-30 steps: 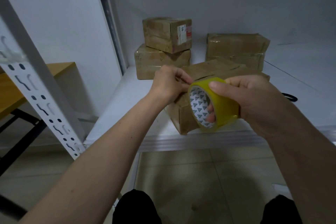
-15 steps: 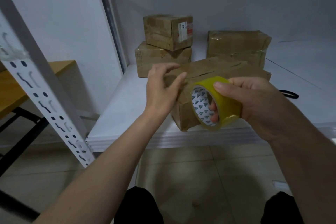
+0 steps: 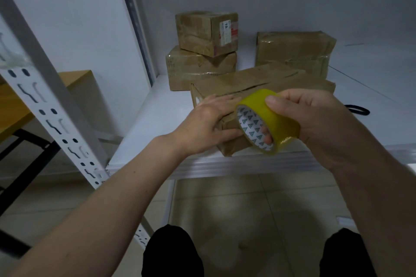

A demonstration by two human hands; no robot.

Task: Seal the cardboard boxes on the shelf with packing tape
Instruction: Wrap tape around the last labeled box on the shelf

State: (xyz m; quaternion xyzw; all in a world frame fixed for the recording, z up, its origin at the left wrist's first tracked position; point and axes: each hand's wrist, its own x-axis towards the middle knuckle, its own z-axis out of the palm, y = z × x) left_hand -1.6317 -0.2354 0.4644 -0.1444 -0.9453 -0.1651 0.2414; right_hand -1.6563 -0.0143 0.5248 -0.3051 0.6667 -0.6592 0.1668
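A long cardboard box (image 3: 258,81) lies near the front edge of the white shelf (image 3: 153,119), its top seam partly gaping. My left hand (image 3: 209,123) presses flat on the box's near left end, fingers straight. My right hand (image 3: 310,119) grips a yellow roll of packing tape (image 3: 270,117) just in front of that end, thumb on the outside and fingers through the core. Whether a tape strip runs from the roll to the box is hidden.
Two stacked boxes (image 3: 202,51) stand at the back left and a wider box (image 3: 295,51) at the back right. A black loop (image 3: 358,110) lies on the shelf at right. A white slotted upright (image 3: 45,96) rises at left, beside a wooden table (image 3: 15,105).
My left hand let go of the roll's edge, lifted, then came down flat on the box's near end. The right hand kept hold of the roll, almost still.
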